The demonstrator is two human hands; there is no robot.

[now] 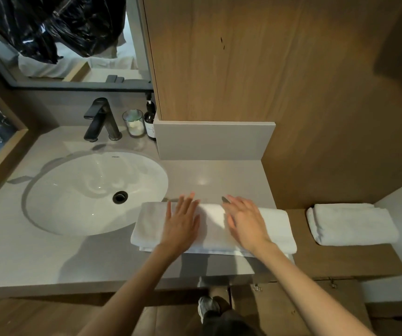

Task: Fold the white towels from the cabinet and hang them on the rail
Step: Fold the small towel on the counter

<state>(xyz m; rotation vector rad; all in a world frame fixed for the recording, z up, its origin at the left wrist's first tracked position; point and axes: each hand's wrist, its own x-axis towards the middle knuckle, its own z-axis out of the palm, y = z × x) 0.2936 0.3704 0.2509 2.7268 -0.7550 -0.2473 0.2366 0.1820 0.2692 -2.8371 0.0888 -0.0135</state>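
Observation:
A white towel [214,226], folded into a long strip, lies on the grey counter [49,258] just right of the sink. My left hand [181,221] lies flat on its left half with fingers straight. My right hand [246,219] rests flat on its right half, fingers spread and slightly blurred. A second folded white towel [351,224] sits on the lower wooden ledge [340,260] to the right. No rail is in view.
A white oval sink [93,190] with a dark faucet [101,120] fills the counter's left. A glass jar [134,123] and a dark pump bottle [151,122] stand at the back. A wooden cabinet wall [268,69] rises behind; a mirror [61,40] hangs upper left.

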